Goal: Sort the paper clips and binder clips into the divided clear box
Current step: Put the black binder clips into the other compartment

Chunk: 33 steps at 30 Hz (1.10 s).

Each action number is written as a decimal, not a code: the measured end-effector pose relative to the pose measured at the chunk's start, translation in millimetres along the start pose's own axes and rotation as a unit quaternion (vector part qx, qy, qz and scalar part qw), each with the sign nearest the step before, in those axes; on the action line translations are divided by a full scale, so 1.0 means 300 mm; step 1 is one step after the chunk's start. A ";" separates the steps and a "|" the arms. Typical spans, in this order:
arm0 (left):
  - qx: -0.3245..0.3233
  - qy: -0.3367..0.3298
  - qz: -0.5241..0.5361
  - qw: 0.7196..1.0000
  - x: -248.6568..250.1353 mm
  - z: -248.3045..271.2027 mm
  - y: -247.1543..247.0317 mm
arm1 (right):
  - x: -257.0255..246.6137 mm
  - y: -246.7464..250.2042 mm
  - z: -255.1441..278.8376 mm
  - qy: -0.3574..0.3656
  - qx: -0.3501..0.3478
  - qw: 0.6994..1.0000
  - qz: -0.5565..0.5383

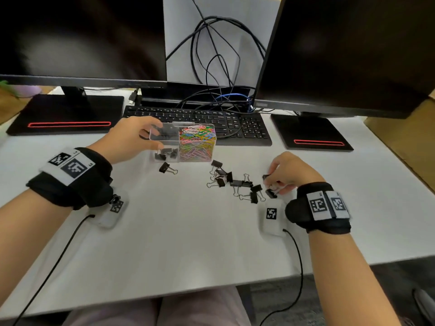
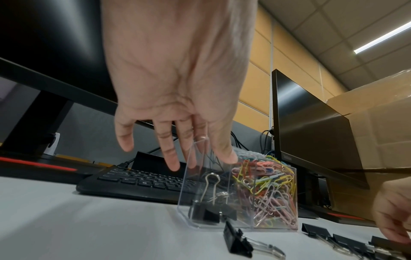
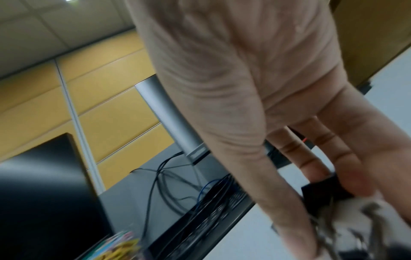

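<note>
A clear divided box stands in front of the keyboard. Its right compartment is packed with coloured paper clips; its left one holds a few black binder clips. My left hand hovers over the left compartment, fingers straight and spread, holding nothing. One loose binder clip lies just in front of the box. Several more binder clips are scattered to the right. At their right end my right hand pinches a black binder clip.
A black keyboard lies right behind the box. Two dark monitors on black stands flank it, with hanging cables between them. A cardboard box borders the white table on the right. Wrist-camera cords trail toward the table's front edge.
</note>
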<state>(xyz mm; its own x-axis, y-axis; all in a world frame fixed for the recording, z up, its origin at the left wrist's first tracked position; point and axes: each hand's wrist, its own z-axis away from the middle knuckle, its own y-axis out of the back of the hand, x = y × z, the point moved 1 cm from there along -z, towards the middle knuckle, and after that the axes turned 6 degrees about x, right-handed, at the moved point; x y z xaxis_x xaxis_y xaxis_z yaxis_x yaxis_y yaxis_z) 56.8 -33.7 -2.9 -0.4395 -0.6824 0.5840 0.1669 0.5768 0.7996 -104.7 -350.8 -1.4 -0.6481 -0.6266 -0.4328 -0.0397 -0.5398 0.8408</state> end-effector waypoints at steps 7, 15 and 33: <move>0.003 0.001 -0.006 1.000 -0.006 -0.004 0.001 | -0.094 -0.080 0.001 0.079 0.007 0.997 0.017; 0.006 -0.001 0.002 1.000 -0.028 -0.015 -0.009 | -0.139 -0.111 -0.012 0.127 -0.018 0.991 0.036; -0.004 0.004 0.029 1.000 -0.036 -0.017 -0.022 | -0.639 -0.100 0.113 0.341 0.093 0.927 -0.127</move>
<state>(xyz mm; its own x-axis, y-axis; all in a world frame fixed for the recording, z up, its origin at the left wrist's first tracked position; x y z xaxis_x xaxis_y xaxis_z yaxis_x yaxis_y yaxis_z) 64.9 -32.3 -13.8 -0.4216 -0.6512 0.6310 0.1998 0.6121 0.7651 -5.2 -195.3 67.5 0.0296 -0.7360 -0.6764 -0.2973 -0.6525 0.6970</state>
